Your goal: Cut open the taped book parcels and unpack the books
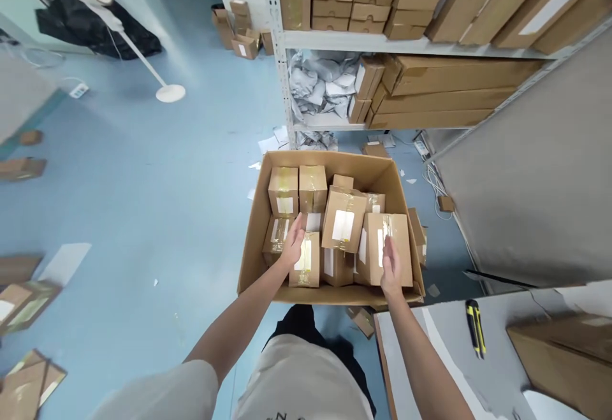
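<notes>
Both forearms reach from the bottom of the view down into a big open carton [248, 241] on the blue floor, packed with small taped boxes. Left hand [292, 241] lies flat, fingers together and nearly straight, on top of a small box [306, 260] standing on end against the carton's near wall; it grips nothing that I can see. Right hand [389, 267] is likewise open, fingers extended, pressed against the face of a larger box [385, 248] at the near right corner.

Between them a labelled box [343, 221] sits tilted on top of the others, leaning rather than seated. With flat palms and no real grip, I judge a nudge to either side could tip it, or let the upright box topple against its neighbours.

Outward, a yellow-and-black utility knife [475, 327] lies on the table [430, 343] at right, and shelves [335, 43] of cardboard boxes stand behind.
</notes>
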Available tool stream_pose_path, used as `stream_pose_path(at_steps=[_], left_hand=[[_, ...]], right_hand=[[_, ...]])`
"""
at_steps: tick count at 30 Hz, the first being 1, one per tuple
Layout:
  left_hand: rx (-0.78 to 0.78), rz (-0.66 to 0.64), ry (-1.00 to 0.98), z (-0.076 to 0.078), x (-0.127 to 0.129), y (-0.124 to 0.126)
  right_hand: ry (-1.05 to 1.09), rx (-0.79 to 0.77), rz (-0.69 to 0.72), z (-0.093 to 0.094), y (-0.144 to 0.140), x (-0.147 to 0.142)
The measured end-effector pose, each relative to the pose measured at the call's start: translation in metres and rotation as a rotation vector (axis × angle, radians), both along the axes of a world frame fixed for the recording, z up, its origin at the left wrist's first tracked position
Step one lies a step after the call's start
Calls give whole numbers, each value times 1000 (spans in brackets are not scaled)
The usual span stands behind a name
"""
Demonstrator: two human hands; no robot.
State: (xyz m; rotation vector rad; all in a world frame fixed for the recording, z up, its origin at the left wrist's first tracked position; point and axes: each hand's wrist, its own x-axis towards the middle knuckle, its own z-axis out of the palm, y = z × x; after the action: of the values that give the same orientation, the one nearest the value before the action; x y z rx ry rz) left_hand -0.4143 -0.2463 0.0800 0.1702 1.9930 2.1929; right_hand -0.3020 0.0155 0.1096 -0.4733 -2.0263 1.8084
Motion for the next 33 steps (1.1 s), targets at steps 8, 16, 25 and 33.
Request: stream_pose_path(at_steps=[8, 16, 25, 33], left_hand=[[-46, -32, -151, -68, -25, 18], [-95, -110, -250, -102, -40, 55], [-84, -172, -310, -114, -42, 70], [88, -198, -335, -109, -49, 72]], right_hand=[[-304, -53, 85, -56, -20, -64], [-520, -32, 34, -96, -18, -88], [-524, 57, 0, -112, -18, -97], [-497, -133, -56, -118, -12, -113]])
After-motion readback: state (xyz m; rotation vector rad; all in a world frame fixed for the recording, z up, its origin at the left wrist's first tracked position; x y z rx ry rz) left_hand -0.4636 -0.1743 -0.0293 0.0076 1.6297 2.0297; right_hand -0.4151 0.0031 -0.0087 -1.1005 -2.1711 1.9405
